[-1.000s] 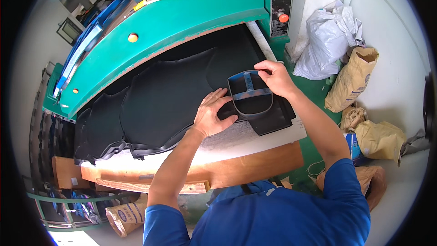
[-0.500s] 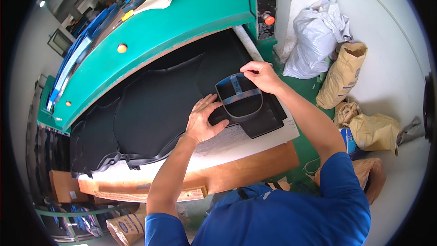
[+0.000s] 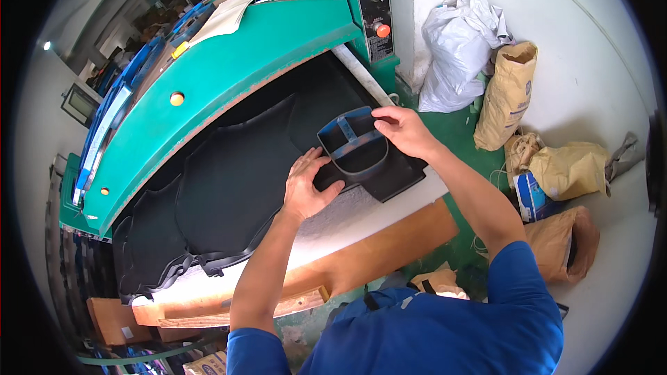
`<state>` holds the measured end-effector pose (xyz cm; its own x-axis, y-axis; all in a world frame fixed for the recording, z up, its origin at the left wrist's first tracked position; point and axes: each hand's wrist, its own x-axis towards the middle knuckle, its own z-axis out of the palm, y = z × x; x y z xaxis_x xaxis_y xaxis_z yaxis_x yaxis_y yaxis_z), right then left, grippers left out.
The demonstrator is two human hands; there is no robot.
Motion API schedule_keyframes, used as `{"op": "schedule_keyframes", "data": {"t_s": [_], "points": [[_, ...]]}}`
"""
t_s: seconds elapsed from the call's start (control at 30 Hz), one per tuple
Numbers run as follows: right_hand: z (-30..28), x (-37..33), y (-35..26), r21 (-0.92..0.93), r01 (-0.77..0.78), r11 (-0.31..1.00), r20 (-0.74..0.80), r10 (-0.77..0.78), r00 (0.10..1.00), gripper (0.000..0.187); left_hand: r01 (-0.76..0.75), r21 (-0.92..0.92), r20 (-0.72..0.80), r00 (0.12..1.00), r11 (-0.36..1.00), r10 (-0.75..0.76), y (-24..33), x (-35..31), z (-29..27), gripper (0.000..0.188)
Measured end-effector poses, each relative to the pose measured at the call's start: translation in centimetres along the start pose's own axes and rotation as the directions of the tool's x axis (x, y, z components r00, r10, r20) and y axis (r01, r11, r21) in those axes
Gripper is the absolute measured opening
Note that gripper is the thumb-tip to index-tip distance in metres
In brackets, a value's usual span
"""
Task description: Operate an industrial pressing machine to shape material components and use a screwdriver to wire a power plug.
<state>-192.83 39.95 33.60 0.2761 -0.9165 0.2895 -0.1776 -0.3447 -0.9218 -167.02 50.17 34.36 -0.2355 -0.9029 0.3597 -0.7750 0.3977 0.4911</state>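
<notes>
A metal cutting die (image 3: 359, 142), a curved frame with a T-shaped crossbar inside, lies on black sheet material (image 3: 229, 173). At the die's far right corner, my right hand (image 3: 406, 133) is closed with thumb and fingers on the rim. My left hand (image 3: 307, 184) rests on the black sheet just left of the die, fingers stretched and thumb apart, fingertips near or against its left wall. Beneath the sheet, a white board (image 3: 326, 222) shows along the near edge. The sheet's far part runs under the green press beam (image 3: 229, 62).
The press carries a control panel (image 3: 375, 0) with a red-orange button. Papers (image 3: 226, 17) and blue-edged dies lie on its top. A wooden ledge (image 3: 368, 250) borders the near side. At right stand a white sack (image 3: 458, 55), a brown paper sack (image 3: 507, 97) and other bags.
The whole view has shifted and turned slightly. My right hand sits a little lower on the die's right corner. Both hands remain at the die.
</notes>
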Motion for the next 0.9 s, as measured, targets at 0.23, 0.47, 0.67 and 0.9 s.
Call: {"op": "schedule_keyframes", "data": {"t_s": [0.23, 0.47, 0.67, 0.9], "points": [[2.1, -1.5, -0.5, -0.245, 0.137, 0.960, -0.173, -0.183, 0.968, 0.020, 0.008, -0.024, 0.006, 1.000, 1.000, -0.008, -0.3, -0.2, 0.2, 0.052], [2.0, -1.7, -0.9, -0.270, 0.094, 0.958, -0.142, -0.136, 0.981, 0.020, 0.015, -0.002, 0.011, 1.000, 1.000, -0.015, -0.4, -0.5, -0.1, 0.052], [1.8, -1.3, -0.7, -0.272, 0.101, 0.957, -0.142, -0.144, 0.979, 0.019, 0.016, 0.001, 0.019, 1.000, 1.000, -0.016, -0.4, -0.3, 0.1, 0.051], [1.9, -1.2, -0.8, -0.257, 0.157, 0.954, -0.165, -0.203, 0.965, 0.016, 0.005, -0.005, 0.016, 1.000, 1.000, -0.005, -0.7, -0.1, 0.2, 0.052]]}}
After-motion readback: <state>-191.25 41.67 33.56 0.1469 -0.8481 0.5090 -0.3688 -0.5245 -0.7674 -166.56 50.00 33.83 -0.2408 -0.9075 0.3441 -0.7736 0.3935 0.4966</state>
